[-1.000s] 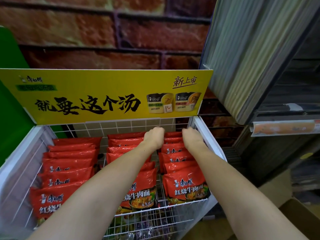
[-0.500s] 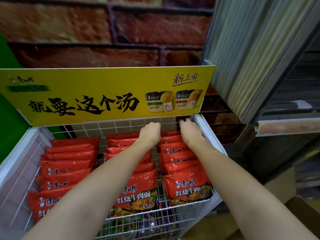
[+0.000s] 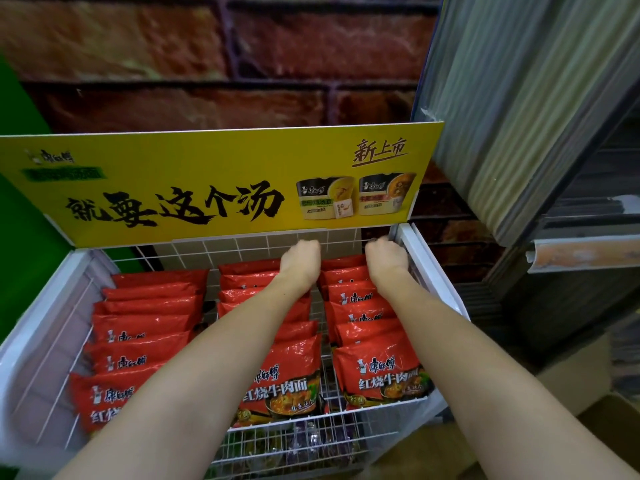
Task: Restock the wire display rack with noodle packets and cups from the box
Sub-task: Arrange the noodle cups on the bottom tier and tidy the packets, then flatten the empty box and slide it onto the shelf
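Both hands reach to the back of the wire display rack (image 3: 420,252). We note the left hand (image 3: 300,259) with fingers curled downward over the rearmost packets of the middle row, knuckles up; whether it pinches a packet we cannot tell. The right hand (image 3: 386,259) is likewise curled at the back of the right row, its fingertips just beside the rear wire grid and the white side panel; its grip we cannot tell either.

The noodle packets (image 3: 379,370) are glossy red plastic pouches with white and black Chinese lettering and a picture of a noodle bowl on the lower front. They stand tilted, overlapping front to back, in three rows inside the rack's top basket. We count about seven visible in the left row, seven in the right row, and at least six in the middle row, the forearm covering part of it. Purple-toned packets show dimly through the wire tier below.

A yellow sign board (image 3: 221,188) stands along the back edge of the rack, printed with two noodle cups. A cardboard box (image 3: 613,419) corner shows at lower right.

Compared with half a second ago, both hands sit a little further back, nearer the rear grid; the packets are unchanged.
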A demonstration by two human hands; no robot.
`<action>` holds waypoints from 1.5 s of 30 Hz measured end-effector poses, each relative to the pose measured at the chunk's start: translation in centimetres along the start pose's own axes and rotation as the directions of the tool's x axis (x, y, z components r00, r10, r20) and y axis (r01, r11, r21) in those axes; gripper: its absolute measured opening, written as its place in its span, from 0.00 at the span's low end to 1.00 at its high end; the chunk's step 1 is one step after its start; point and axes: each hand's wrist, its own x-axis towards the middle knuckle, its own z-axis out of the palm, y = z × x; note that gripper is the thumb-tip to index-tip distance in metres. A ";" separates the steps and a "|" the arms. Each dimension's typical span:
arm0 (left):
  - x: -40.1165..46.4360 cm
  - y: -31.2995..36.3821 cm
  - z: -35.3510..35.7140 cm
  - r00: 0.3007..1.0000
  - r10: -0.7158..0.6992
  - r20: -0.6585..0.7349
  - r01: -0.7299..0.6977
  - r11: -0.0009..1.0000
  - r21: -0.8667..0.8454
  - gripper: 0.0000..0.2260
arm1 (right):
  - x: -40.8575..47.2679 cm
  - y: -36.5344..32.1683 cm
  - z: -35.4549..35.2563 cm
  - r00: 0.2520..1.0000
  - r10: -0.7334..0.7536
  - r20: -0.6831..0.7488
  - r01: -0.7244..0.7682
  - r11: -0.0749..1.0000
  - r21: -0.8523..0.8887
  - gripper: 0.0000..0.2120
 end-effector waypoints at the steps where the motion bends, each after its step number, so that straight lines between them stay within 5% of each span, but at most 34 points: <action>1: -0.1 0.0 -0.1 1.000 0.000 0.003 0.000 1.000 -0.007 0.09 | 0.0 0.2 -0.1 1.000 -0.010 -0.001 0.010 1.000 0.011 0.18; 8: -1.1 -1.0 0.0 0.996 0.079 -0.046 -0.082 0.994 -0.070 0.15 | -0.9 1.4 0.4 0.997 -0.055 -0.058 0.066 0.973 0.221 0.25; 12: -2.4 -1.0 0.3 0.989 0.113 -0.096 -0.122 0.988 -0.094 0.17 | -2.7 0.7 0.4 0.994 -0.054 -0.100 0.084 0.942 0.326 0.21; 19: -5.9 0.0 0.3 0.977 0.168 -0.132 -0.184 0.976 -0.120 0.08 | -6.9 -0.5 0.4 0.985 -0.010 -0.170 0.075 0.923 0.378 0.15; 37: -19.4 2.1 1.3 0.936 0.192 -0.294 -0.228 0.969 -0.094 0.08 | -19.8 -1.7 1.6 0.911 -0.033 -0.411 0.246 0.843 0.478 0.13; 45: -27.1 6.5 4.8 0.961 0.218 -0.173 -0.237 0.966 -0.099 0.08 | -28.8 1.6 5.8 0.891 0.053 -0.451 0.233 0.799 0.554 0.07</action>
